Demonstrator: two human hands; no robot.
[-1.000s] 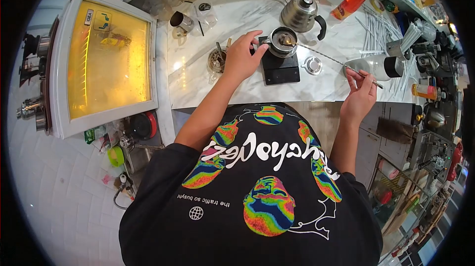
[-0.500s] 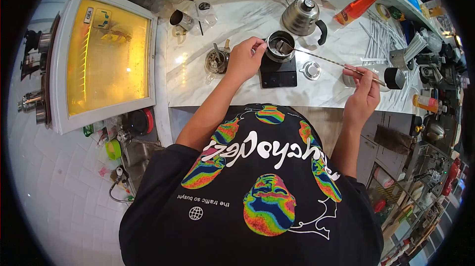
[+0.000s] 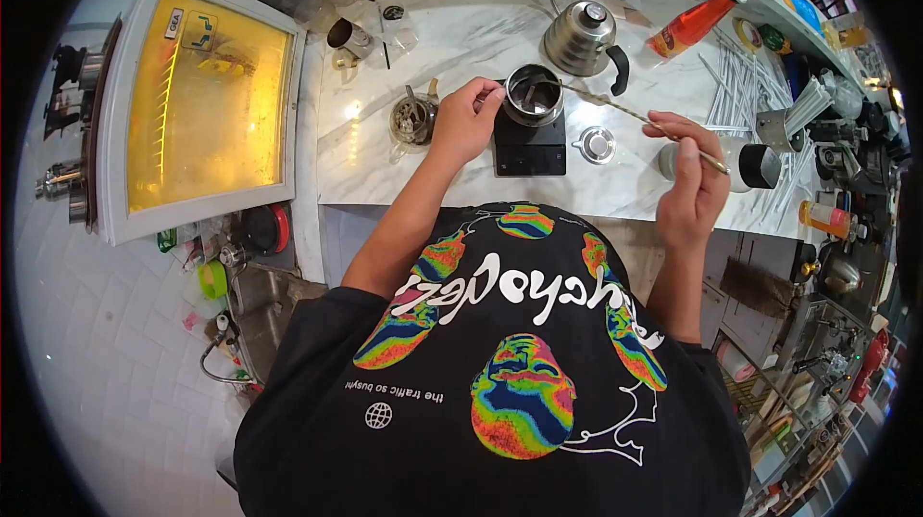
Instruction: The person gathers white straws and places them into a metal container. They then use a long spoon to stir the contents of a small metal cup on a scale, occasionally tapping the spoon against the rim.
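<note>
Both hands were mid-stir: left hand [image 3: 463,123] fingers steadying the metal cup [image 3: 532,94], right hand [image 3: 694,176] fingers pinching the long spoon [image 3: 615,105] whose tip was dipped inside.

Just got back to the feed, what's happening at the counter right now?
A person in a black printed shirt stands at a marble counter. The left hand steadies a metal cup that sits on a black scale. The right hand holds a long thin spoon by its far end, with the tip reaching into the cup. A gooseneck kettle stands just behind the cup, and an orange bottle lies further right.
</note>
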